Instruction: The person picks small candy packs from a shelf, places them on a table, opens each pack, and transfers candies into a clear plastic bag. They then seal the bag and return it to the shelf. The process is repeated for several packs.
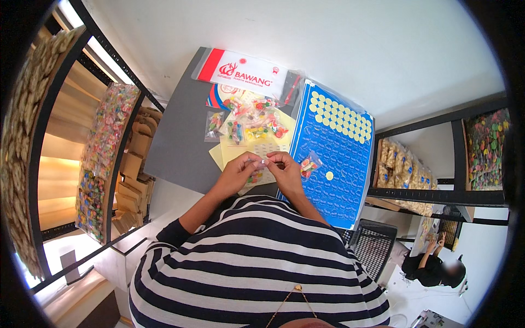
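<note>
My left hand [238, 172] and my right hand [286, 173] meet close in front of my body. Their fingertips pinch the top edge of a small clear plastic bag [255, 178] with colourful sweets in it. A tiny white piece, perhaps a label, shows between the fingers. Under the hands lie pale yellow sheets [229, 153], one bearing rows of small printed labels. Just beyond are several filled bags of sweets [257, 133]. Right of my right hand, another filled bag [309, 166] rests on a blue sheet of round stickers [324, 197], whose upper rows are peeled to yellow circles.
A red and white plastic-bag pack [246, 74] lies at the back of the grey table [176, 143]. Shelves with bagged goods stand left [108, 135] and right [404, 166]. A black perforated chair [373, 246] is behind right; farther off, another person [428, 268] works.
</note>
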The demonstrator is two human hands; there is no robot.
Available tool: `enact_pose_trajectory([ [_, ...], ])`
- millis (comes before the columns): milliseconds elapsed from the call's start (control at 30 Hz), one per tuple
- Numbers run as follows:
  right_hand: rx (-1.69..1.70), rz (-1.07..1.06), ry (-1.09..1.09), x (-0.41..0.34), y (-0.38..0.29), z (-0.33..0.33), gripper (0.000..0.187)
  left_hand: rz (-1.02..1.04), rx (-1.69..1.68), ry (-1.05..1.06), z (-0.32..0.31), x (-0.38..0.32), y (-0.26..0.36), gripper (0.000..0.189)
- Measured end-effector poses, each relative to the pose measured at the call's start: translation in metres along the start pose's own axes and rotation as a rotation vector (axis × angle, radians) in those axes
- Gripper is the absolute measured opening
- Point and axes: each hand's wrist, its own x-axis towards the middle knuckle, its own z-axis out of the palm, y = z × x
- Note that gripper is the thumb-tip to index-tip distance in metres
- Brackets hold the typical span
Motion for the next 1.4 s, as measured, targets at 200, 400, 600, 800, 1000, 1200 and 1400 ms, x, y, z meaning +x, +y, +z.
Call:
enact_pose_trajectory([
  [200,0.009,0.081,0.003,0.002,0.006,0.0,0.022,-0.008,0.034,-0.005,0.001,0.002,-0.003,0.016],
  [400,-0.032,0.13,0.049,0.002,0.0,-0.001,0.025,0.016,-0.011,-0.001,0.004,0.002,-0.005,0.015],
  [600,-0.037,0.134,-0.113,-0.001,0.001,-0.006,0.016,-0.039,0.214,-0.009,0.005,0.0,0.009,0.016],
  [800,0.059,0.05,-0.1,0.0,0.002,-0.017,0.006,-0.042,0.025,-0.03,0.008,0.001,0.002,0.028],
  [1000,0.031,0.009,0.093,0.005,-0.011,-0.053,0.005,0.061,0.259,0.065,-0.001,0.009,-0.012,0.026],
  [1200,-0.131,0.143,0.347,0.022,0.022,-0.1,0.022,0.01,0.282,0.145,-0.012,0.012,-0.014,0.021],
  [1400,-0.683,-0.087,0.466,0.028,0.031,-0.115,0.044,0.005,0.319,0.206,-0.014,0.008,-0.005,0.021],
])
